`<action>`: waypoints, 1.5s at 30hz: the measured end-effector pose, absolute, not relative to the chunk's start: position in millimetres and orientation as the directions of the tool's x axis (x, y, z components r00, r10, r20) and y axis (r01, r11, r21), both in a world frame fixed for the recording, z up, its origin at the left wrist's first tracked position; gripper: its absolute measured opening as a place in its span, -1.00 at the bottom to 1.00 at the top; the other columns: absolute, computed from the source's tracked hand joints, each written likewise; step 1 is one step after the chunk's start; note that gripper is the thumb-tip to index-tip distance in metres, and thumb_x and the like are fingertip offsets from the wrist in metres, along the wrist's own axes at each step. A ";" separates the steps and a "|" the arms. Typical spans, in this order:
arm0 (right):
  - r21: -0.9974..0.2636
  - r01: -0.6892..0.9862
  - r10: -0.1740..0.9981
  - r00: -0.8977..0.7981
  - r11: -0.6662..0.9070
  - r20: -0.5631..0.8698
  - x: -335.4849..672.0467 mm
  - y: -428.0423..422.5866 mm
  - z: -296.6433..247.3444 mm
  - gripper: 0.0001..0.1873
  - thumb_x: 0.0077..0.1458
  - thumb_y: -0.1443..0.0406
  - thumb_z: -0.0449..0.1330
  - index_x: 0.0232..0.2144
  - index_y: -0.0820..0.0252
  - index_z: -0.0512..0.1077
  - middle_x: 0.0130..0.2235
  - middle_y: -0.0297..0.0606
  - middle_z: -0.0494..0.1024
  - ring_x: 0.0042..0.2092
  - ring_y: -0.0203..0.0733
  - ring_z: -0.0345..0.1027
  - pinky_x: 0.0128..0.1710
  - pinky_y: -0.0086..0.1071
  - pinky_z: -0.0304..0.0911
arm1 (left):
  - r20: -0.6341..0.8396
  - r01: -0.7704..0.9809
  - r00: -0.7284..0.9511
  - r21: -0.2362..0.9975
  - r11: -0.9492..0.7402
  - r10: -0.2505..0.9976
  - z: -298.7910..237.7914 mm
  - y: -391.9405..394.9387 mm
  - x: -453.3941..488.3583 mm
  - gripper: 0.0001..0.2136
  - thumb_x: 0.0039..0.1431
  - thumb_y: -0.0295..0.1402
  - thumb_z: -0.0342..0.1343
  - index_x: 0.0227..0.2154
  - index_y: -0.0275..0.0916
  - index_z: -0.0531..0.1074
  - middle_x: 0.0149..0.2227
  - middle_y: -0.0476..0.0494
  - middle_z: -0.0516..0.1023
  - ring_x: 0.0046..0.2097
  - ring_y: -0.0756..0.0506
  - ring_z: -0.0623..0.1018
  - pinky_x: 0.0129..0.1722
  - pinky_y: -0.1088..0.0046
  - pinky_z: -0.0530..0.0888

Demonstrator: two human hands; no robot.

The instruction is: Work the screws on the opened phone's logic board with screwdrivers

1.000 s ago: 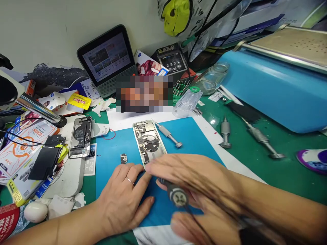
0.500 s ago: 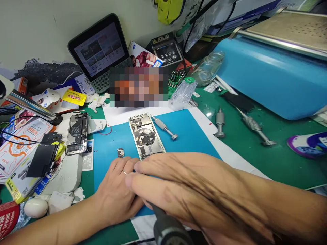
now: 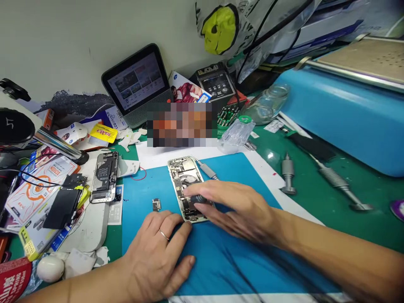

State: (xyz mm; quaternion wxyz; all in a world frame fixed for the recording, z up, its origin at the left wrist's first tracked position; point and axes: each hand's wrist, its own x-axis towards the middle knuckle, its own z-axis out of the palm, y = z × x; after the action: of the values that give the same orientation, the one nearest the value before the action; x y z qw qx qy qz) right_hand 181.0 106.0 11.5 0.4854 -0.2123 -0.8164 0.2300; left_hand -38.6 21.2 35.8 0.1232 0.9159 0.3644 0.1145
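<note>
An opened phone lies on the blue mat, with its inner boards and a round cut-out in view. My left hand, a ring on one finger, rests palm down on the mat, index fingertip at the phone's lower left corner. Above the phone's lower half is my right hand; its thumb and finger close around a dark rounded object whose kind I cannot make out. Blurred dark strands pass under the right forearm. A small metal phone part sits left of the phone. A grey screwdriver lies partly behind my right hand.
Further left, a second opened phone rests on a white stand. Rightward are an upright screwdriver and another grey driver. A screen, a glass jar and a plastic holder stand behind. A metal lamp arm juts in left.
My right hand has moved forward from beside my left hand to over the phone, carrying something dark. My left hand has flattened on the mat. The view has tilted up slightly.
</note>
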 end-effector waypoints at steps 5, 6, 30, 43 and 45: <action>-0.573 0.097 0.560 -0.397 0.813 0.727 177.4 101.4 5.9 -0.26 0.20 0.51 0.16 0.33 -0.03 0.08 -0.05 -0.22 0.64 -0.10 -0.20 0.61 -0.16 -0.39 0.60 | 0.128 0.634 0.711 0.308 -0.710 0.691 35.3 19.2 -38.8 -0.61 0.35 -0.29 0.01 0.14 -0.40 0.32 0.02 -0.39 0.46 0.07 -0.31 0.45 0.01 0.03 0.49; -0.584 0.089 0.567 -0.394 0.807 0.723 176.8 100.4 5.3 -0.26 0.20 0.51 0.16 0.33 -0.03 0.07 -0.06 -0.22 0.64 -0.12 -0.21 0.61 -0.24 -0.42 0.60 | 0.133 0.631 0.713 0.306 -0.713 0.688 34.9 18.8 -38.9 -0.61 0.35 -0.29 0.02 0.14 -0.41 0.33 0.02 -0.40 0.46 0.07 -0.31 0.45 0.00 0.04 0.50; -0.501 0.138 0.511 -0.407 0.854 0.757 176.4 98.8 10.5 -0.36 0.21 0.50 0.18 0.27 0.05 0.20 -0.11 -0.21 0.66 -0.11 -0.20 0.62 -0.11 -0.37 0.60 | 0.103 0.676 0.694 0.248 -0.694 0.713 32.1 15.5 -40.7 -0.57 0.33 -0.24 0.05 0.17 -0.35 0.32 0.19 -0.46 0.33 0.16 -0.41 0.38 0.07 -0.12 0.43; -0.530 0.134 0.533 -0.410 0.838 0.740 178.1 99.1 10.0 -0.33 0.22 0.49 0.17 0.29 -0.04 0.16 -0.09 -0.22 0.66 -0.11 -0.15 0.62 -0.09 -0.29 0.61 | 0.101 0.671 0.701 0.242 -0.701 0.706 32.6 17.9 -39.2 -0.54 0.35 -0.23 0.03 0.22 -0.36 0.29 0.21 -0.45 0.32 0.18 -0.40 0.36 0.08 -0.11 0.42; -0.522 0.124 0.522 -0.411 0.844 0.747 176.6 98.9 9.6 -0.36 0.23 0.49 0.16 0.28 0.02 0.17 -0.10 -0.21 0.66 -0.11 -0.16 0.62 -0.10 -0.30 0.61 | 0.111 0.669 0.701 0.239 -0.704 0.704 32.1 17.6 -39.5 -0.53 0.35 -0.23 0.04 0.22 -0.36 0.29 0.21 -0.46 0.32 0.18 -0.40 0.36 0.07 -0.10 0.42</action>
State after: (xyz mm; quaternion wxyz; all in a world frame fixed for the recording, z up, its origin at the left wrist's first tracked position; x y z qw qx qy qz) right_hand 176.6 98.9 9.6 0.5054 -0.1978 -0.8164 0.1971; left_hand -39.5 17.6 32.1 0.0906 0.9178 0.3740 0.0974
